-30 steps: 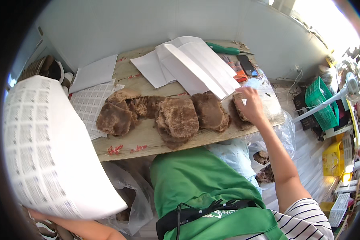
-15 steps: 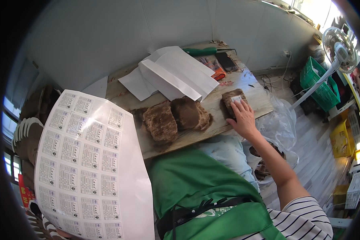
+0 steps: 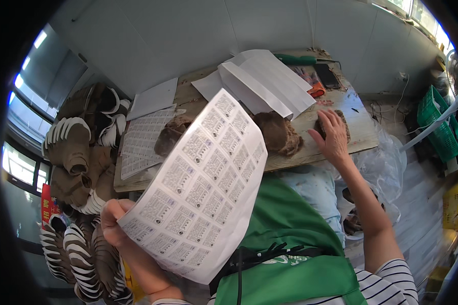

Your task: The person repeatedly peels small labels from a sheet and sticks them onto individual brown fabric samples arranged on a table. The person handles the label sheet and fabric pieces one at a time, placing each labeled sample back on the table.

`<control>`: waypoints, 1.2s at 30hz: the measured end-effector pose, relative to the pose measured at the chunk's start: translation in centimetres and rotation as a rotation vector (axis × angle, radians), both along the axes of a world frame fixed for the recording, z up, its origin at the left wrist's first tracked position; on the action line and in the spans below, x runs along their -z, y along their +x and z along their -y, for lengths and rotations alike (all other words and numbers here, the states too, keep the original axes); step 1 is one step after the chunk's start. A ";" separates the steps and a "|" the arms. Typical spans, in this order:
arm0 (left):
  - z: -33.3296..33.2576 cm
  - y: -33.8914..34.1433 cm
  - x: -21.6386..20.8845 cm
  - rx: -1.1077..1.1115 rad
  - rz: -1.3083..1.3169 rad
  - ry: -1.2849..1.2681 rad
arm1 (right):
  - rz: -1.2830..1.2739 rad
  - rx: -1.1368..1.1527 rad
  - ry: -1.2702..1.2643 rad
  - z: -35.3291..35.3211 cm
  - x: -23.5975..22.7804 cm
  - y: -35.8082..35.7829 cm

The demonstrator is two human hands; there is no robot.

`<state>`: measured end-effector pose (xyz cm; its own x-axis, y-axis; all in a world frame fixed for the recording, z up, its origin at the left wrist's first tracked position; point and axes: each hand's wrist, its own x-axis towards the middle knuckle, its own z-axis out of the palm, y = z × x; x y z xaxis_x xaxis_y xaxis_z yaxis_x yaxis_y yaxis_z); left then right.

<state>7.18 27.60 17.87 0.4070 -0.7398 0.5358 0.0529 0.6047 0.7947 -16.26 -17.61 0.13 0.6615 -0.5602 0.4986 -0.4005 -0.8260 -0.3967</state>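
Note:
My left hand [image 3: 114, 221] grips a large white sheet of printed stickers [image 3: 198, 188] by its lower left corner. The sheet stands tilted in front of me, covering part of the table and the brown furry pieces. At the table's right, my right hand [image 3: 335, 138] lies with fingers spread on or just above a small brown furry piece [image 3: 345, 125], mostly hidden by the hand. Beside the held sheet, more brown furry pieces [image 3: 273, 133] sit near the table's front edge, and another [image 3: 171, 137] shows to its left.
The wooden table [image 3: 359, 137] carries folded white paper [image 3: 264, 76], more sticker sheets [image 3: 145, 137], a dark phone [image 3: 326, 76] and a green-handled tool [image 3: 295, 59]. Brown shoes with white soles [image 3: 71, 142] are piled at left. Clear plastic bags [image 3: 384, 157], a green crate [image 3: 437, 122] and a fan stand at right.
The sticker sheet has swung right and turned, and my left hand has come into view holding it. The sticker covering my right fingertips' furry piece no longer shows. The view has shifted left.

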 end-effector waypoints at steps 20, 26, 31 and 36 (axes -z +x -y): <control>-1.1 5.8 4.6 -0.087 -0.021 0.344 | 0.335 -0.602 1.285 -10.8 -7.7 -1.0; -1.2 5.6 4.2 -0.087 -0.005 0.339 | 0.347 -0.608 1.264 -11.1 -7.6 -1.2; -1.3 5.3 3.9 -0.092 0.000 0.328 | 0.346 -0.604 1.273 -11.0 -7.5 -1.2; -1.8 5.8 4.3 -0.071 -0.011 0.309 | 0.358 -0.604 1.292 -11.2 -7.9 -1.2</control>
